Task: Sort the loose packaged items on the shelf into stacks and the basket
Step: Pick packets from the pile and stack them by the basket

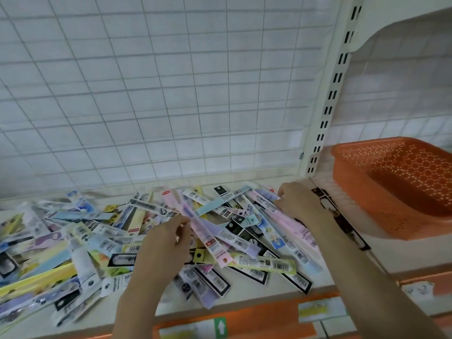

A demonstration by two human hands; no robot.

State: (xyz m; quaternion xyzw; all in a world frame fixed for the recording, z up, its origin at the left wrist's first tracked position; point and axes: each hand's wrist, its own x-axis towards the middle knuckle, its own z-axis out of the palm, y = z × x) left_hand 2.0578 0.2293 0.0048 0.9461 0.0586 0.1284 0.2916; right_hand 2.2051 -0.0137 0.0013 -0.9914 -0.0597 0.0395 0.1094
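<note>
Packs (151,241): long, flat, narrow packages in pink, lilac, yellow, pale blue and black, most with white barcode labels; they are heaped crosswise and overlapping on the shelf (276,293), spread left of the basket; print is too blurred to be read.
Basket (401,189): orange plastic, perforated walls and floor; it is set on the next shelf bay, right of the heap; a few dark packs (342,218) are laid in a row just left of it.
Pink pack (195,223): long pink strip with a red tag at its far end and a round hole at its near end; it lies slantwise on top of the heap, left of the basket.
Left hand (163,243): fingers are curled and the pink pack is pinched at its middle between thumb and fingertips.
Right hand (300,201): placed just left of the basket at the heap's right end; fingers are bent onto the tips of the pink and lilac packs there; whether any is gripped cannot be told.
Back: white wire grid (171,94), behind the heap.
</note>
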